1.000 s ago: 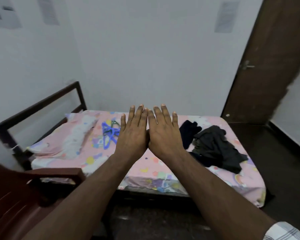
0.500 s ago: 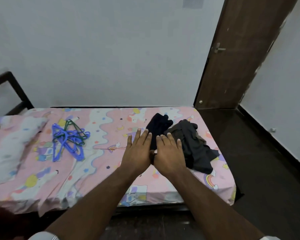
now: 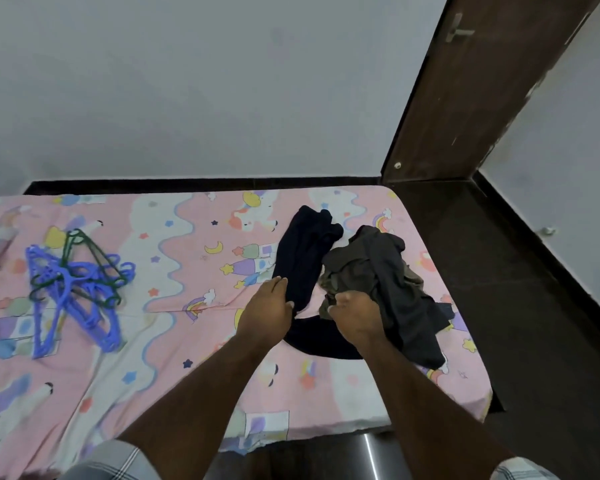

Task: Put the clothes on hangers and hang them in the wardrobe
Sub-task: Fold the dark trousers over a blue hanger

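Two dark garments lie on the right part of the pink bed [image 3: 194,341]: a navy one [image 3: 303,258] and a crumpled grey one [image 3: 395,292] overlapping it. My left hand [image 3: 267,311] rests with fairly straight fingers on the navy garment's left edge. My right hand [image 3: 355,315] is curled and grips a fold of the grey garment at its near-left side. A tangle of blue and green plastic hangers [image 3: 73,289] lies on the bed's left part, well away from both hands. No wardrobe is in view.
A brown door [image 3: 482,98] stands behind the bed's far right corner. Dark floor [image 3: 534,323] runs along the bed's right side. A white wall backs the bed. A metal post [image 3: 371,455] shows below the bed's near edge.
The view has dropped closer to the bed. Both hands went from flat and side by side onto the clothes: the left lies on the navy garment, the right has closed on the grey one.
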Demonstrator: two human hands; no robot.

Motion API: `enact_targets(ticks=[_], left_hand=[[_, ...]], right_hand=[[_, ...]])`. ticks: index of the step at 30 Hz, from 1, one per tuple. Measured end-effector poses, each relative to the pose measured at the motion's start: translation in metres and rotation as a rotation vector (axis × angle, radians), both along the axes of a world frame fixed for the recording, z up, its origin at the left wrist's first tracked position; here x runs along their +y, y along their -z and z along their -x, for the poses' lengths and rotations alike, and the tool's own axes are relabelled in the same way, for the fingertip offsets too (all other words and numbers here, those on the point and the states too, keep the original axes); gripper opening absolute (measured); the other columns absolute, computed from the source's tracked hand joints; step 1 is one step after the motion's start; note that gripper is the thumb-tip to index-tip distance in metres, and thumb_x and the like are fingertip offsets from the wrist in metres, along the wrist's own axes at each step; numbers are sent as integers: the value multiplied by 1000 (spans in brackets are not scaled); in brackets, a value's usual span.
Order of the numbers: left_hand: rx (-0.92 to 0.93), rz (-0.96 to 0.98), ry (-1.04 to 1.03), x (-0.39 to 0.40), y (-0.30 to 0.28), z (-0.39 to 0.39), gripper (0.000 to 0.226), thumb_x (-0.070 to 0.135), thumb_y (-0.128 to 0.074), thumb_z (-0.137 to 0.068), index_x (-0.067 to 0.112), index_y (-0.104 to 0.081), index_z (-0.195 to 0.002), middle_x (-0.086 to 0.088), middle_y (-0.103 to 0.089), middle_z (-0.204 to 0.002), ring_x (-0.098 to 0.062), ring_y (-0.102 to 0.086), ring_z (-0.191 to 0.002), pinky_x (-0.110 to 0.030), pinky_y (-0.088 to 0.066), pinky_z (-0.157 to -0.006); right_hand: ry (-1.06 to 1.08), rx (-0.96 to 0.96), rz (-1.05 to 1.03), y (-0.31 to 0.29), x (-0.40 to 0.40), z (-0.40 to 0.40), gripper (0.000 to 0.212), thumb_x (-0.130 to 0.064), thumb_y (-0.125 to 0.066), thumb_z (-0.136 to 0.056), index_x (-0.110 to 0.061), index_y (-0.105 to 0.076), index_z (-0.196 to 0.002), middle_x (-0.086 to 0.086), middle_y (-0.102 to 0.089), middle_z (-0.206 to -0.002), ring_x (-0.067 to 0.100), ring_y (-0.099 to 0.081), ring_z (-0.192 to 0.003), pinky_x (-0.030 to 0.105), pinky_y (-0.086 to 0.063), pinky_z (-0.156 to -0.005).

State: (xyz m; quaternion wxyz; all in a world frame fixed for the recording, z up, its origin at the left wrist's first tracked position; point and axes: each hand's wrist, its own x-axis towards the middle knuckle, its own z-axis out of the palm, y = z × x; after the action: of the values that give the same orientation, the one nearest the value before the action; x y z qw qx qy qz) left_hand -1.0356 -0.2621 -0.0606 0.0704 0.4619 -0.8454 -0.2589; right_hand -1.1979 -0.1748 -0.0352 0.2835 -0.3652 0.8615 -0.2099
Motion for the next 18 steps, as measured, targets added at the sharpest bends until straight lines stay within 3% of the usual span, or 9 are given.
enact_targets(ticks=[1,4,6,9,11,14,18], left_hand=[[10,-22,-10,-18,4,5,52,22,-46,-104,7,-35,-152,-10,-39,-156,-25,-35,-144,-36,-31,-118],[21,-48,-19,-68,18,21,49,21,-46,-104,7,-38,-151,-9,-42,-154,-23,-37,-143,-32,-29,-115],[23,-69,-29,-96,26,34,48,21,-45,-105,7,-40,-150,-9,-44,-153,-23,-39,-142,-33,-30,-115],[21,-99,-24,-132,36,60,47,21,-46,-105,7,-41,-150,-9,-45,-153,-24,-41,-141,-33,-31,-116],[26,-122,-28,-155,43,79,48,21,-46,-105,8,-40,-150,-9,-44,-153,-25,-41,-141,-35,-32,-117],[20,-135,-22,-188,56,110,49,21,-46,-105,7,-39,-151,-10,-43,-153,-26,-41,-141,-37,-33,-117],[23,-150,-32,-232,80,159,50,22,-46,-104,7,-39,-151,-11,-42,-154,-27,-40,-141,-37,-32,-116]], right_hand=[[57,-30,5,6,-16,7,15,-14,-61,-84,1,-66,-87,19,-69,-95,38,-64,-94,41,-53,-86],[209,-125,45,23,-58,28,26,-16,-66,-89,-6,-73,-112,12,-72,-116,32,-65,-110,31,-49,-87],[248,-136,46,34,-83,40,30,-19,-68,-91,-9,-72,-119,8,-72,-119,29,-65,-111,26,-46,-84],[316,-143,68,53,-121,64,16,-18,-68,-89,-8,-77,-97,12,-75,-100,29,-68,-94,33,-51,-79],[370,-179,75,62,-146,81,9,-20,-69,-88,-16,-75,-83,8,-72,-88,28,-66,-85,33,-52,-76],[484,-256,103,80,-186,112,13,-23,-72,-86,-17,-77,-96,8,-76,-93,30,-71,-89,42,-60,-81],[554,-316,171,109,-244,165,13,-20,-68,-84,-14,-77,-91,9,-75,-86,33,-71,-86,49,-59,-84]])
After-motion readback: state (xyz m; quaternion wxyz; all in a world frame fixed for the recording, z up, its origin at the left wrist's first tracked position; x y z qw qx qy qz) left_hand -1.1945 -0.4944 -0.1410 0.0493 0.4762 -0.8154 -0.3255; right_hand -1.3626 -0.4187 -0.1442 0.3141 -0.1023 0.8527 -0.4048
